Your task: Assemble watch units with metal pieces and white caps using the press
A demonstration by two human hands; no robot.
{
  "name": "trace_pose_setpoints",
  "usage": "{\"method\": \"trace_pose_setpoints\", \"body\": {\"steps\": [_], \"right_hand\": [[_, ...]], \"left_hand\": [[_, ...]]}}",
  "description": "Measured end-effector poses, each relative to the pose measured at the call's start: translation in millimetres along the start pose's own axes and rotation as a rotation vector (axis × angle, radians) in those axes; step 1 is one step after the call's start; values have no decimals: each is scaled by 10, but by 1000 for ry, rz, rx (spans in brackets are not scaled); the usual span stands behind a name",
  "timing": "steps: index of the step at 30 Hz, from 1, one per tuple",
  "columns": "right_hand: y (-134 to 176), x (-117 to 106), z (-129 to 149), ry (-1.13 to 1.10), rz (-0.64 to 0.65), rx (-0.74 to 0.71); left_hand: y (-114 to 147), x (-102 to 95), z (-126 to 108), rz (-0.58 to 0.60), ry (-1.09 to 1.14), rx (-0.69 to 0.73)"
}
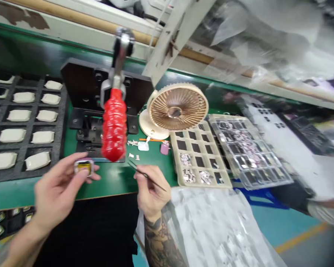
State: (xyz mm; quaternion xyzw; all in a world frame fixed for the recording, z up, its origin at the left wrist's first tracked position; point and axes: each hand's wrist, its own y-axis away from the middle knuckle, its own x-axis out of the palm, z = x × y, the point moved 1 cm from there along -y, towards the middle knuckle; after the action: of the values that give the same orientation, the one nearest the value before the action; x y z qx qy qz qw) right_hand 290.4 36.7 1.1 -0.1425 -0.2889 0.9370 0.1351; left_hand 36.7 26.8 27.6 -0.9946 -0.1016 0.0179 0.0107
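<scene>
My left hand is closed on a small rounded-square device case, light-rimmed with a yellow inside, its thumb pressed over the front. To the right, my right hand grips a pair of dark tweezers, whose tips point up and left over the green bench. Just beyond the tips lie two tiny pale pieces. Between and above my hands stands a black hand press with a red ribbed handle. What the tweezer tips hold, if anything, is too small to tell.
A dark foam tray with white wrapped pieces is at the left. A beige fan stands behind. Compartment boxes of small parts, one beige and one clear, sit right. Plastic sheeting covers the near right. Another person's hand shows at the far right.
</scene>
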Motion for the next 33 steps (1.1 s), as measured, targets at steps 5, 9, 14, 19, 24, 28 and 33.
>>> {"method": "trace_pose_setpoints", "body": {"steps": [5,9,14,19,24,28,33], "right_hand": [[33,229,22,-233,-17,80],[109,375,40,-226,54,25],[183,400,3,-185,99,5],[168,420,3,-254,82,145],[131,409,98,-497,131,315],[152,321,126,-348,116,57],[119,351,85,-248,62,-54]], "left_hand": [[32,371,319,197,127,-88],[41,337,361,233,88,-80],[48,335,342,230,117,-63],[40,327,380,244,124,-42],[49,305,386,241,131,-46],[41,331,365,210,177,-67],[38,341,363,219,181,-67]]}}
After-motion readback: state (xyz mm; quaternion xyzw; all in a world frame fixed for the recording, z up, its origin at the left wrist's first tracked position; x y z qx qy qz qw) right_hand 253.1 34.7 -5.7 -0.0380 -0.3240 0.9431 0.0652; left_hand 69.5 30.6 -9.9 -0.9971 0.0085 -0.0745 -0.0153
